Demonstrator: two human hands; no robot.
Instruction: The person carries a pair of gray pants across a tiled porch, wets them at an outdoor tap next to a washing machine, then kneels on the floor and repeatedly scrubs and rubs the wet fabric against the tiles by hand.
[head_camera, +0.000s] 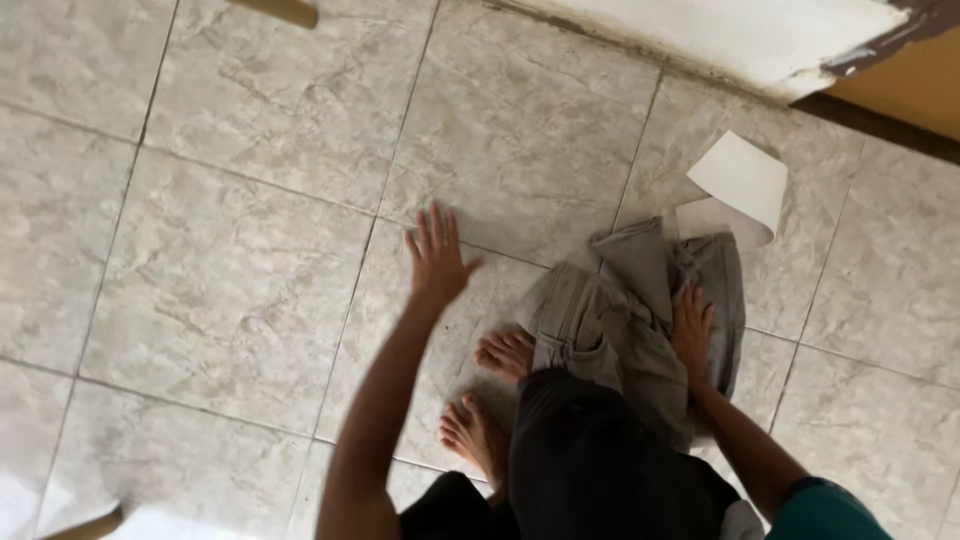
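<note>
**Hands Over Grey Trousers on a Tiled Floor**

The view looks straight down at a person standing barefoot on a floor (230, 230) of pale, marbled tiles. The left hand (437, 257) is stretched out over the bare tiles with its fingers spread wide and straight, holding nothing; whether the palm touches the floor or hovers just above it cannot be told. The right hand (692, 328) lies flat, fingers open, on a crumpled pair of grey trousers (620, 310) that lies on the floor just in front of the person. The hand presses on the right part of the cloth and does not clutch it.

Two bare feet show just left of the trousers: one foot (505, 352) touches the edge of the cloth, the other foot (472, 432) is nearer to the camera. A curled sheet of white paper (742, 185) lies on the tiles just beyond the trousers, its lower edge touching or slightly tucked under them. Farther off, a white wall base (720, 35) with chipped paint runs along the top of the view.
</note>
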